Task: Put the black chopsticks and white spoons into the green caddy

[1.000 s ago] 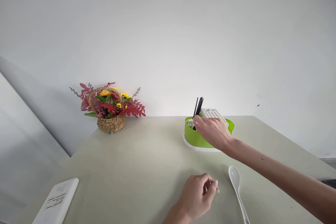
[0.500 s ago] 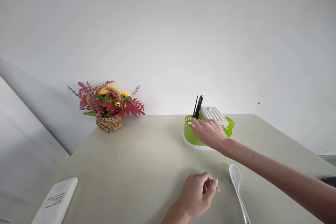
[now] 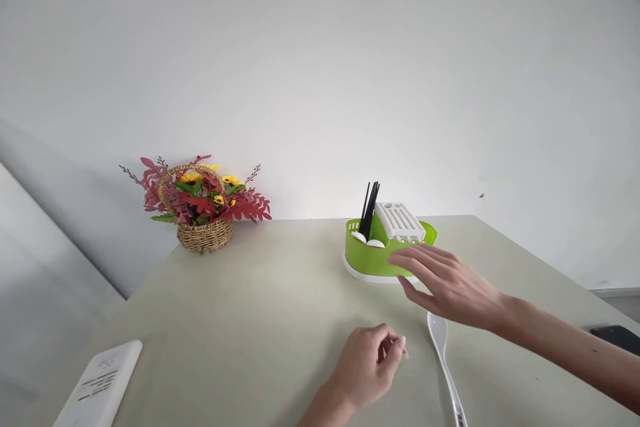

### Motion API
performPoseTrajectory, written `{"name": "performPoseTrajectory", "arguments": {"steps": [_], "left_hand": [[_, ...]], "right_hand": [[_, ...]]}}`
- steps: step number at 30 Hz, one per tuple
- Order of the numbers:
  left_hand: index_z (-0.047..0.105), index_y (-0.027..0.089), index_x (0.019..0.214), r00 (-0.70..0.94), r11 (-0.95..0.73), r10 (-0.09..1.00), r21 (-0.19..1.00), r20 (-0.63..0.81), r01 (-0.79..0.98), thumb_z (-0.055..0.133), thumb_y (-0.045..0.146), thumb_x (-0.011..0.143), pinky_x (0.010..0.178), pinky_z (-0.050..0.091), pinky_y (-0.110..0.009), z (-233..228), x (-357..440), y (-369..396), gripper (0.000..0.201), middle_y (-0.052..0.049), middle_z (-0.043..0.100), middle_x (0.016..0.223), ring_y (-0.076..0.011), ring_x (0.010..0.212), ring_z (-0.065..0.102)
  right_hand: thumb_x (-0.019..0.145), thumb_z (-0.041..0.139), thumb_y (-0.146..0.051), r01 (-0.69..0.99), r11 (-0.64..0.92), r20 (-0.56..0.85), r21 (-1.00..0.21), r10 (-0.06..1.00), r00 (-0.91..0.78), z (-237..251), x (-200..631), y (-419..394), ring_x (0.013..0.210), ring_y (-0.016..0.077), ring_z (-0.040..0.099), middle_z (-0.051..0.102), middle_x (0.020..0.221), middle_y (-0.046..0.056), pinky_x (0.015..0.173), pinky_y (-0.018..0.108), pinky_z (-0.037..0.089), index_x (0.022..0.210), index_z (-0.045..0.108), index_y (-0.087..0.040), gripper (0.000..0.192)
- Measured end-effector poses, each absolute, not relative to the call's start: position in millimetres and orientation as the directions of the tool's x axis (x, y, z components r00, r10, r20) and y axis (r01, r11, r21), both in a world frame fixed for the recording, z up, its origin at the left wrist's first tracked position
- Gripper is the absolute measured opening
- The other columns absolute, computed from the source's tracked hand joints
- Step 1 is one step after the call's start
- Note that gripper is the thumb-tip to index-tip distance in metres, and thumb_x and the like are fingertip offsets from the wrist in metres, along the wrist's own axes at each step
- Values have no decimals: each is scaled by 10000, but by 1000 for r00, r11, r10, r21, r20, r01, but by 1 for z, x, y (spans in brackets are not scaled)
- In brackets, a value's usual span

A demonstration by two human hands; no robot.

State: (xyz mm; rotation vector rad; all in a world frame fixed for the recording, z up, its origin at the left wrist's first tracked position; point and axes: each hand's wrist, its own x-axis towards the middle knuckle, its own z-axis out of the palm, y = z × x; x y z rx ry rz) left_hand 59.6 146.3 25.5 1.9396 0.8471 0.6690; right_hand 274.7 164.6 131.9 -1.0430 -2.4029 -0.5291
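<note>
My right hand point(image 3: 445, 280) is open with fingers stretched out and nothing in it, just in front of the green utensil holder point(image 3: 365, 259). Several black chopsticks point(image 3: 369, 213) lean upright in its left part, beside two white spoon bowls point(image 3: 375, 243) showing above the rim. A white slotted rack point(image 3: 400, 221) slopes over the holder's right part. Near the front of the table, my left hand point(image 3: 367, 363) rests with fingers curled closed; only pale nails show at the tips. Between my hands lies a long white spoon point(image 3: 443, 350), its bowl pointing away from me.
A wicker basket of red and yellow artificial flowers point(image 3: 205, 233) stands at the back left. At the front left lies a white flat device point(image 3: 103, 380). A dark object point(image 3: 615, 337) sits at the right edge. The wall point(image 3: 320, 80) rises behind the table.
My right hand has let go of a white spoon at the holder's left part, opened, and drawn back toward me and right. My left hand keeps its pose; the view has shifted slightly.
</note>
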Motion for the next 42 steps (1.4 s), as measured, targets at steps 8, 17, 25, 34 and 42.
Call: {"name": "performPoseTrajectory", "arguments": {"steps": [8,17,25,34,42], "left_hand": [[691,172,863,611,-350,784,893,114,283,472,477,1021,541,311,-226,31,59,144,407,36,508,600,-94,538,414],[674,170,873,583,-263,809,931,70,253,488,482,1011,547,297,-231,31,58,146,389,47,469,596,-100,554,402],[665,165,842,598,-293,797,919,83,264,488,519,999,542,297,-236,28,57,146,427,42,479,586,-105,548,411],[717,162,870,589,-321,801,908,108,270,467,503,1006,548,316,-233,25,58,144,444,34,500,582,-107,544,423],[750,165,905,593,-347,799,883,101,316,454,478,1018,558,352,-228,24,57,140,444,-11,652,661,-109,538,472]], "right_hand": [[967,466,-564,955,47,-11,-294,999,-52,72,333,137,783,263,726,769,995,71,733,404,507,1231,579,-251,424],[941,496,-546,803,-154,-347,-576,935,-69,38,331,150,671,174,743,789,789,50,466,218,470,897,598,-223,342],[965,438,-549,782,38,-29,-622,997,-72,120,293,136,663,177,730,773,745,18,665,295,538,769,499,-259,356],[975,477,-504,920,66,536,-386,828,166,263,274,182,636,173,696,788,809,-6,592,284,450,885,608,-256,295],[1053,354,-391,994,58,469,98,878,-97,233,218,232,617,207,667,771,790,46,568,279,290,998,604,-223,306]]}}
